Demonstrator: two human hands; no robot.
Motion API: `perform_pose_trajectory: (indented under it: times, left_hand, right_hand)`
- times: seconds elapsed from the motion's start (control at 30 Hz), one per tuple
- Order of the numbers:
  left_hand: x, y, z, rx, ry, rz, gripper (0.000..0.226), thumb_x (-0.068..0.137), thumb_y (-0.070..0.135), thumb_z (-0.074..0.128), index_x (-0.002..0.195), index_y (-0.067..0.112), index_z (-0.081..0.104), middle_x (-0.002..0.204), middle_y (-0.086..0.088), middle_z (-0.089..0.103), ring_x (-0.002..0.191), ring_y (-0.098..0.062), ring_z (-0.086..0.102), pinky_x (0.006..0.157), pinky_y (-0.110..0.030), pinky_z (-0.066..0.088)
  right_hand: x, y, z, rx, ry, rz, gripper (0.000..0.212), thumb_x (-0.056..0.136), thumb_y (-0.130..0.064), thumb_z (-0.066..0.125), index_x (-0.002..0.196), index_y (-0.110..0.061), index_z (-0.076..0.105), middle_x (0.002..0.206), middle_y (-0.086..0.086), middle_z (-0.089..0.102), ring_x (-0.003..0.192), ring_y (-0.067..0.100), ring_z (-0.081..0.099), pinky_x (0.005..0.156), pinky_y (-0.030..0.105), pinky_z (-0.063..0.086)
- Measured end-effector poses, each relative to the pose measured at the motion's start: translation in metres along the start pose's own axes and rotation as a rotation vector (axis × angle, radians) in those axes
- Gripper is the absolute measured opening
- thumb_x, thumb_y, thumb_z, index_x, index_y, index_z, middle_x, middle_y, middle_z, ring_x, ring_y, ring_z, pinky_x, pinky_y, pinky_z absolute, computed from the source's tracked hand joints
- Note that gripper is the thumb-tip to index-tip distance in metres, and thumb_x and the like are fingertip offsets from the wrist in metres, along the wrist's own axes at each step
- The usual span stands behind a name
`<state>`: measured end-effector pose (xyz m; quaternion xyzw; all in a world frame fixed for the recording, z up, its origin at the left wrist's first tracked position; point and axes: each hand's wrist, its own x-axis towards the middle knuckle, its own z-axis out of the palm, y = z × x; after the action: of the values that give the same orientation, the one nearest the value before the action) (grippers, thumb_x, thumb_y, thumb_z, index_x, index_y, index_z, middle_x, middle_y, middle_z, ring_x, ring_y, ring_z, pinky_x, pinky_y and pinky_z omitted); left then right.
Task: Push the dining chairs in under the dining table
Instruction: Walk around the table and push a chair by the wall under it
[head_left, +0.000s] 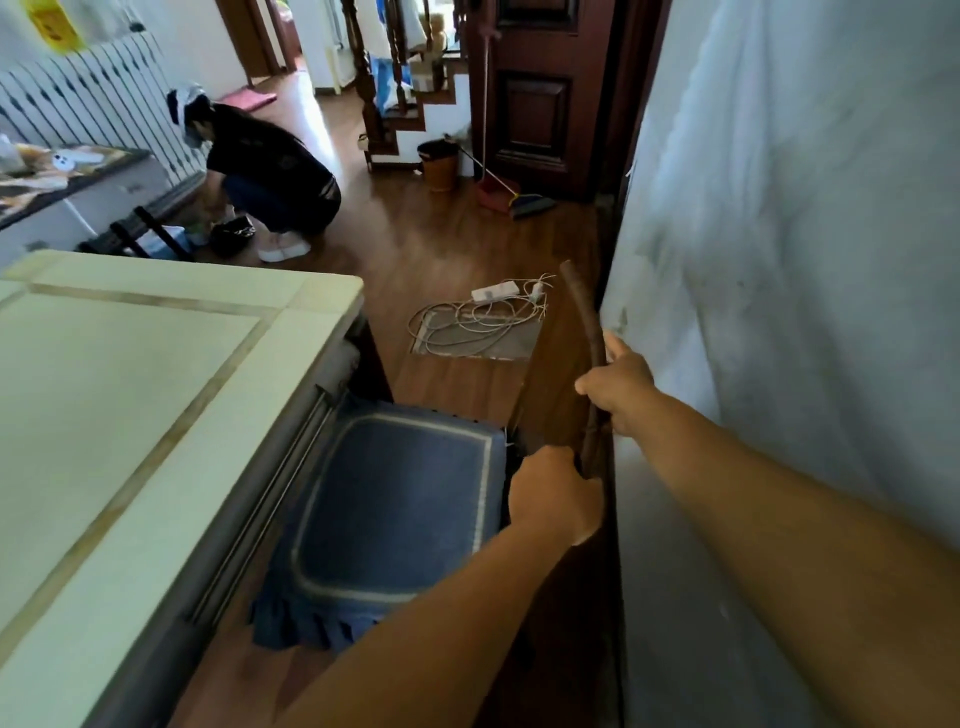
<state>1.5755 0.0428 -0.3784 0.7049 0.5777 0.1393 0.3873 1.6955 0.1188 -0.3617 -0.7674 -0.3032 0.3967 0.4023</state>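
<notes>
Pale worktop filling the frame from 7 to 10 o'clock, grey metal edge rail running along its near side. Grey wall filling 1 to 5 o'clock, very close to the chair.

Dining chair wedged between the two at centre: blue seat cushion at 6 o'clock, its far edge already tucked beneath the worktop rim, the rest still out. Dark wooden backrest standing edge-on toward 3 o'clock, just beside the wall.

Left hand closed around the backrest's lower part, just right of the cushion. Right hand closed over the top rail higher up, toward 2 o'clock, knuckles next to the wall. Both hands therefore on the wall side of the chair, seat lying toward 8 o'clock from them.

Likely troubles: right knuckles scraping the wall, given the narrow gap; cushion frill bunching or catching on the metal rail if shoved in crooked; chair legs, hidden here, possibly snagging on the table frame. Loose white cable and power strip on the floor at 12 o'clock, near enough to hook a leg if the chair swings that way. Crouching person at 10 o'clock, well apart.
</notes>
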Motion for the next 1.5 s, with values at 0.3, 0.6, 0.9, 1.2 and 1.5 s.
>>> perform_pose_trajectory:
  times: [0.3,0.6,0.9,1.2,1.5]
  left_hand:
    - [-0.022,0.040,0.030,-0.038,-0.076,0.004,0.015,0.088,0.022,0.055,0.088,0.008,0.061,0.085,-0.009,0.063,0.083,-0.025,0.063,0.068,-0.033,0.050]
    - [-0.023,0.040,0.034,-0.124,-0.087,-0.027,0.023,0.084,0.032,0.060,0.091,0.010,0.063,0.086,-0.010,0.067,0.078,-0.026,0.065,0.065,-0.034,0.051]
    - [-0.029,0.026,0.024,-0.371,-0.187,-0.069,0.043,0.083,0.054,0.056,0.114,0.025,0.057,0.107,0.002,0.064,0.093,-0.013,0.060,0.079,-0.029,0.051]
    - [-0.062,-0.001,-0.034,-0.310,0.031,0.130,0.038,0.093,0.028,0.049,0.129,0.014,0.052,0.123,-0.005,0.062,0.096,-0.008,0.051,0.082,-0.026,0.039]
    - [-0.148,-0.012,-0.078,-0.470,0.091,0.200,0.031,0.094,0.021,0.046,0.122,0.015,0.057,0.120,-0.007,0.063,0.110,-0.023,0.060,0.099,-0.045,0.047]
  right_hand:
    - [-0.009,0.017,-0.048,-0.032,0.046,0.018,0.072,0.088,0.007,0.047,0.148,-0.026,0.025,0.148,0.012,0.040,0.130,0.039,0.042,0.104,0.054,0.040]
    - [-0.020,0.018,-0.050,-0.034,0.044,0.003,0.071,0.089,0.005,0.046,0.149,-0.026,0.022,0.148,0.012,0.040,0.129,0.038,0.044,0.101,0.050,0.042]
    - [-0.049,0.018,-0.061,0.073,0.188,-0.029,0.061,0.090,-0.031,0.056,0.145,-0.022,0.031,0.151,0.012,0.034,0.133,0.035,0.040,0.101,0.047,0.042]
    - [-0.136,0.012,-0.059,0.289,0.534,-0.131,0.040,0.084,-0.036,0.053,0.113,-0.011,0.061,0.112,0.013,0.066,0.095,0.028,0.063,0.064,0.027,0.043]
    - [-0.250,0.023,-0.041,0.355,0.656,-0.232,0.032,0.092,-0.038,0.046,0.093,-0.010,0.061,0.081,0.003,0.066,0.070,0.016,0.061,0.058,0.028,0.046]
